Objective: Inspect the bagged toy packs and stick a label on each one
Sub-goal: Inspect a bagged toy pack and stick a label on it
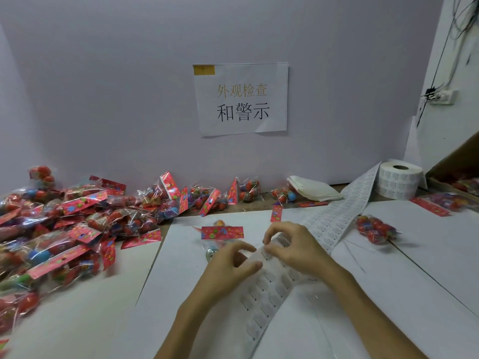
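On your desk (77,307), the pile (64,229) of packs fills 9 to 10 o'clock. A row (207,195) of more packs runs from it along the wall toward 12. One pack (222,232) lies just beyond your left hand (228,265), at 12. The roll (399,180) stands at 2 o'clock by the wall. Its strip (334,216) crosses the desk to the centre, where your left and right hand (293,247) hold it, then trails toward 6. A paper stack (313,187) sits at 1, left of the roll. A lone pack (375,229) lies at 3, right of the strip. A box (456,172) stands beyond it. The sign (241,99) hangs on the wall at 12.

Left hand (233,265), right hand (293,248) close together, both pinching label strip (272,291).
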Demonstrator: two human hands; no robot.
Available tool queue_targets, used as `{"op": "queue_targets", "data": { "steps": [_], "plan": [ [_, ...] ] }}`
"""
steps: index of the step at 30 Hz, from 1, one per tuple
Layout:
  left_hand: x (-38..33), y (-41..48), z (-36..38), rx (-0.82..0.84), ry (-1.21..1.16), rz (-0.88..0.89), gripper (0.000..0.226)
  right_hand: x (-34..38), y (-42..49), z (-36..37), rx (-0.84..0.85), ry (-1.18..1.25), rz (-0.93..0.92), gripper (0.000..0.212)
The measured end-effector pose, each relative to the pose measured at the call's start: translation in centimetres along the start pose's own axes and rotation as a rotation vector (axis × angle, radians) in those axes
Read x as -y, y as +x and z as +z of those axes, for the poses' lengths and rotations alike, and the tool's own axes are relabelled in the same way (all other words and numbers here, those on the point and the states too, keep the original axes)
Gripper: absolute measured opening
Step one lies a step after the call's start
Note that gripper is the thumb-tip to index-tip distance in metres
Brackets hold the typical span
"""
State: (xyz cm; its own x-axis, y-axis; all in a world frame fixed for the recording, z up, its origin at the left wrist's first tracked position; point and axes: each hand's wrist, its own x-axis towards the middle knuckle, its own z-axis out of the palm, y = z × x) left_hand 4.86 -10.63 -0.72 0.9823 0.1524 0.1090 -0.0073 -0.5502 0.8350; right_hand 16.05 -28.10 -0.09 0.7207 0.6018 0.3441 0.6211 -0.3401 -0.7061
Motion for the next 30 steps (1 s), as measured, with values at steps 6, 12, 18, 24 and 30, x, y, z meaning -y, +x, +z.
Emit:
{"op": "queue_targets", "data": {
  "steps": [6,12,18,24,30],
  "plan": [
    [-0.4,-0.1,-1.1,0.084,-0.313,-0.094,0.015,0.4,0.1,0.5,-0.220,-0.128,-0.158,0.018],
    [-0.5,-0.4,-0.8,0.012,-0.514,-0.117,0.023,1.4,-0.3,2.6,-0.122,-0.249,-0.184,0.037],
    [-0.3,-0.1,-0.9,-0.006,-0.711,-0.178,0.025,1.8,-0.7,3.3,0.007,-0.207,-0.210,0.045],
    [-0.7,-0.3,-1.2,0.082,-0.844,-0.145,0.031,2.2,-0.7,2.7,-0.155,-0.059,-0.242,0.034],
    [-0.3,-0.1,-1.4,0.131,-0.948,-0.174,0.033,2.4,-0.9,2.2,-0.255,-0.042,-0.294,0.018]
  ]
}}
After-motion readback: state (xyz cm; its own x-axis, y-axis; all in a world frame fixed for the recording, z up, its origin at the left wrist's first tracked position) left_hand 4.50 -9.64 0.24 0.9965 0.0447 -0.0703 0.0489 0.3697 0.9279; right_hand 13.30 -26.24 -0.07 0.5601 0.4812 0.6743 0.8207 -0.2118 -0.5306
